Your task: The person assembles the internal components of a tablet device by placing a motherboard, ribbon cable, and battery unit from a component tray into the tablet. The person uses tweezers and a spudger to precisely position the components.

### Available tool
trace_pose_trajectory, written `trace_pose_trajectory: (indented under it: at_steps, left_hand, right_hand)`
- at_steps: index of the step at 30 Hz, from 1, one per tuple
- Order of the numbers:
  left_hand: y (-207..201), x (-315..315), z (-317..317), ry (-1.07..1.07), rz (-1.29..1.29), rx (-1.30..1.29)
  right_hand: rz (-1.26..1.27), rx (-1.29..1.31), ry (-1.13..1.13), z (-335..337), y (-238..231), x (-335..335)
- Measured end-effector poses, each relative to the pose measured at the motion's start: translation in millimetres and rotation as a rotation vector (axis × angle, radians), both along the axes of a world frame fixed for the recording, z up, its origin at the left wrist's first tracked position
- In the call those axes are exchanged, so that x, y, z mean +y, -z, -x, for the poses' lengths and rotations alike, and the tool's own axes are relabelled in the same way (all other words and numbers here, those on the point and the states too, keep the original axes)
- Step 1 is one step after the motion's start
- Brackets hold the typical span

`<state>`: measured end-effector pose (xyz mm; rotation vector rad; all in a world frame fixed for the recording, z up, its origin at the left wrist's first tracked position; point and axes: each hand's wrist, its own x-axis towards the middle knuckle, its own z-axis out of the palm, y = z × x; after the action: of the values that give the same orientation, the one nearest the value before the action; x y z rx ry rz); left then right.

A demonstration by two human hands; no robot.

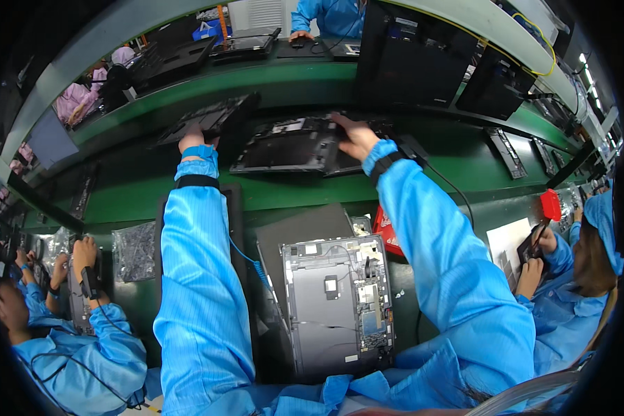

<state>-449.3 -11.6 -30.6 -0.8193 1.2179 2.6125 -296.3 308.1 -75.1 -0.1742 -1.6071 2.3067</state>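
Both my arms, in blue sleeves, reach out over the green bench. My left hand [198,142] is closed on the near edge of a dark laptop chassis [218,116], tilted and a little blurred; some of its fingers are hidden. To the right, my right hand [357,139] grips a second laptop chassis [277,151] by its right side, thumb on top. Another dark part lies partly behind that hand. Close to my body, between my forearms, rests an opened laptop base [326,291] with its circuit board and thin cables showing. A dark grey panel [305,223] lies under its far end.
A red tray [387,232] sits beside the opened base, partly behind my right sleeve. Dark monitors [412,62] stand at the back right. Co-workers in blue sit left [83,347] and right [568,312]; another person [333,17] is across the bench. A plastic bag [133,251] lies left.
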Motion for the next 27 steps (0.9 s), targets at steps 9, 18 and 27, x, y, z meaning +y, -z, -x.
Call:
trace_pose_trajectory:
  at_steps: [9,18,27]
  left_hand:
    - [-68.8,-42.0,-155.1,0.309,-0.053,0.5]
    - [-73.4,-55.6,-302.5,0.774,0.099,0.468]
    - [-19.7,-70.5,-394.7,0.878,1.277,1.043]
  right_hand:
    - [-0.99,-0.238,0.436,44.9,-41.6,-87.3]
    - [-0.795,-0.123,-0.342,-170.8,-138.0,-70.6]
    - [-0.816,-0.055,-0.018,-343.7,-71.8,-118.7]
